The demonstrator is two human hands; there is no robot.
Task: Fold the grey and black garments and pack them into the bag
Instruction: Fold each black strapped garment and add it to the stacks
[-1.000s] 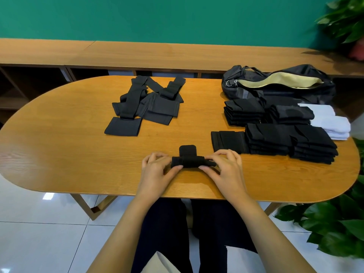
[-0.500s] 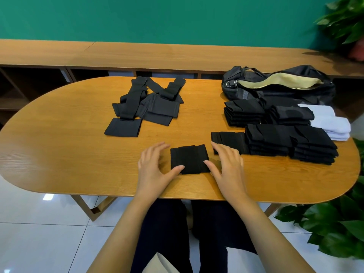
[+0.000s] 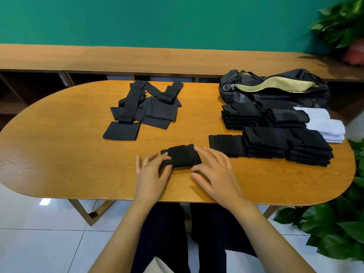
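Folded black garment [image 3: 182,155] flat on worktop [image 3: 59,144], well short of bag [image 3: 275,89]: on my side of it, off to its left. Long axis roughly left-right, slightly skewed.

My left hand [image 3: 152,172]: fingers loose, tips resting on garment end farther from bag, no real grip.

My right hand [image 3: 214,170]: spread, holding nothing, fingertips just at end nearer bag.

Folded stacks [image 3: 285,142] sit between garment and bag. Judgement: next shift goes bagward, so right hand nearer, better placed.

Unfolded pile [image 3: 145,107] far left of bag, not yet folded.
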